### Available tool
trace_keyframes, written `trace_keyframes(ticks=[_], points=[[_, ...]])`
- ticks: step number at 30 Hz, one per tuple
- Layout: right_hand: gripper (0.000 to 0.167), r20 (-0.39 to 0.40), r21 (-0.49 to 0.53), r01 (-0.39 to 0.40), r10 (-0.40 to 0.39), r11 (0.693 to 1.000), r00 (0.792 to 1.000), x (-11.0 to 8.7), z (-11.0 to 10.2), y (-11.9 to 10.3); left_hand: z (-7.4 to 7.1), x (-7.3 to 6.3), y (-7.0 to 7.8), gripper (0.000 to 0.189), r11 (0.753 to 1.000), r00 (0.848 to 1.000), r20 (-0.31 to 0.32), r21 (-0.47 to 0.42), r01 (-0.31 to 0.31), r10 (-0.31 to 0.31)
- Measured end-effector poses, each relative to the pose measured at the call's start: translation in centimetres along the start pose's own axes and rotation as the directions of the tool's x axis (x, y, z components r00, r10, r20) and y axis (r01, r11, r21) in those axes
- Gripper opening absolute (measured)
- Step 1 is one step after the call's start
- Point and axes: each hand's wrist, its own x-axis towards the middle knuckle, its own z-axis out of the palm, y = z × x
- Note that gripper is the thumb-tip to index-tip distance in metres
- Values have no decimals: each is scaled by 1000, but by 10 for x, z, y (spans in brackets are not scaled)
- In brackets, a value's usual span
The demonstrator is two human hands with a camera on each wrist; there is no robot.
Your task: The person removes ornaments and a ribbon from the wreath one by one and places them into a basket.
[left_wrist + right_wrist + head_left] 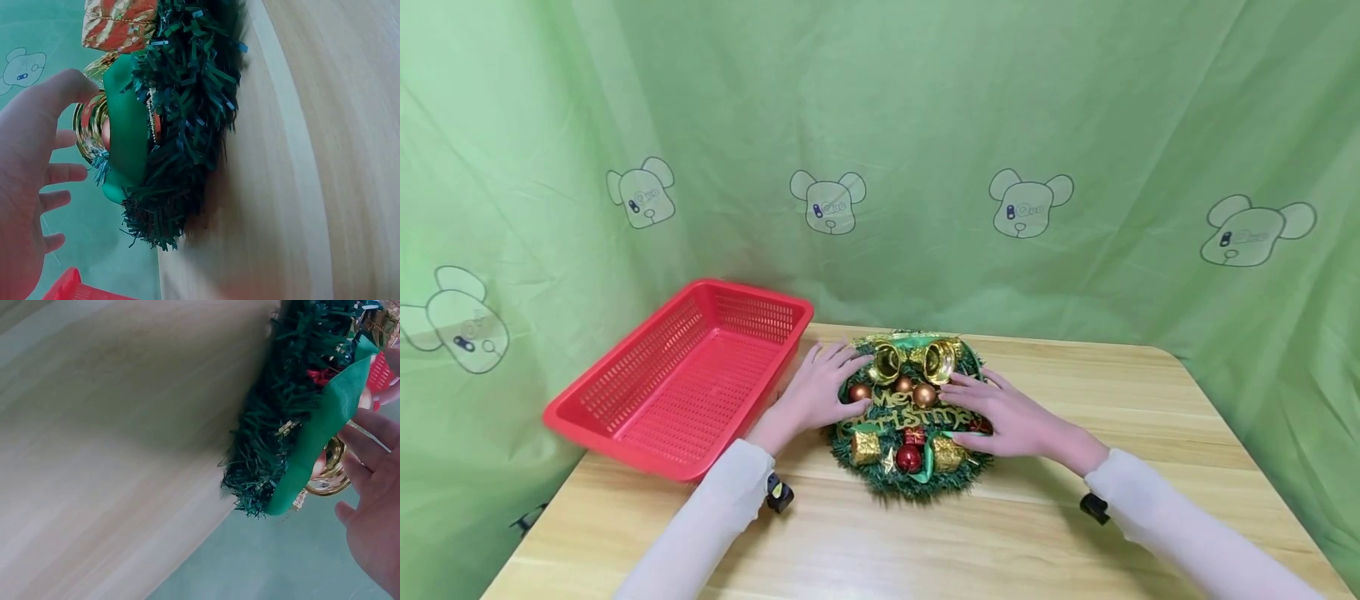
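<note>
Both left hand (814, 390) and right hand (1017, 417), loosely spread, flank the wreath (901, 422), tabletop (1127, 392) extending rightward to its edge.

Green wreath (904, 419) — gold bells (938, 363), red bauble (908, 458) — flat on table (880, 550)

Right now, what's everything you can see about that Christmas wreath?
The round wreath lies on the table, right of the red basket. Its dark green fringe looks like tinsel. It carries two gold bells, coppery balls, a red ball, small wrapped gifts, green ribbon and gold lettering. The left hand and right hand are at opposite sides; whether they touch is unclear.
</note>
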Motion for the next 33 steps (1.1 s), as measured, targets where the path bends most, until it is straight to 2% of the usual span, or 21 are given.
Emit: trace_keyframes(ticks=[7, 12, 19, 26, 33], points=[[69, 48, -57, 43, -40, 997, 998, -3, 7, 7, 2, 0, 0, 60, 999, 1000, 2, 27, -17, 17], [70, 87, -56, 33, -28, 998, 996, -4, 11, 9, 2, 1, 1, 50, 999, 999, -8, 37, -38, 38], [71, 99, -52, 48, -43, 997, 994, -5, 10, 7, 4, 1, 0, 32, 996, 996, -39, 51, -75, 77], [72, 95, -54, 83, -78, 995, 992, -5, 7, 6, 4, 2, -1, 32, 994, 994, -47, 30, -101, 103], [71, 101, -79, 115, -107, 990, 989, -5, 8, 7, 7, 4, -1, 32, 993, 993, -36, 47, -107, 109]])
